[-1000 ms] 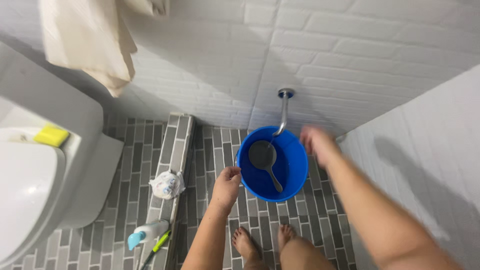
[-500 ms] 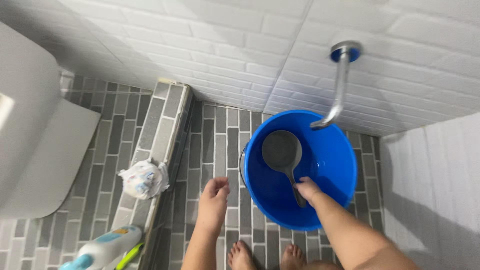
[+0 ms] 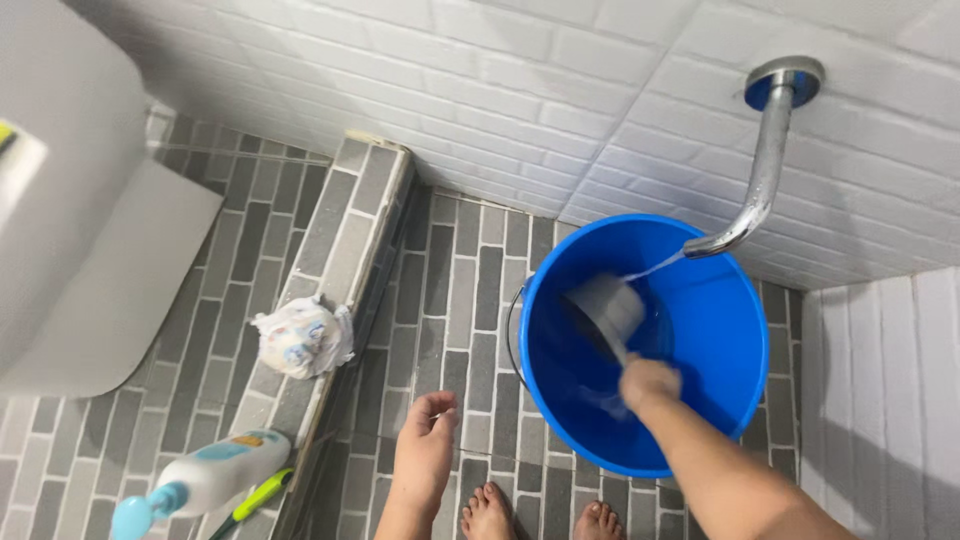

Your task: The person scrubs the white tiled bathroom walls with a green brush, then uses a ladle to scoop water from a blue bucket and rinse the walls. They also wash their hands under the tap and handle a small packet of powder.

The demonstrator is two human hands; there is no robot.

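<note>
A blue bucket (image 3: 735,345) stands on the grey tiled floor under a curved metal spout (image 3: 762,170), from which a thin stream of water runs. My right hand (image 3: 649,381) is inside the bucket, closed round the handle of a grey dipper (image 3: 607,305), which looks blurred and lifted. My left hand (image 3: 425,450) hangs empty to the left of the bucket, fingers loosely curled, touching nothing. My bare toes show at the bottom edge.
A raised tile curb (image 3: 345,260) runs left of the bucket, with a crumpled white bundle (image 3: 300,336) on it. A white bottle with a blue cap (image 3: 200,480) and a green-handled tool (image 3: 250,497) lie below. The toilet base (image 3: 90,270) is at left.
My right hand went from above the bucket down to the dipper's handle and has lifted the dipper. My left hand left the bucket's rim. The view moved closer.
</note>
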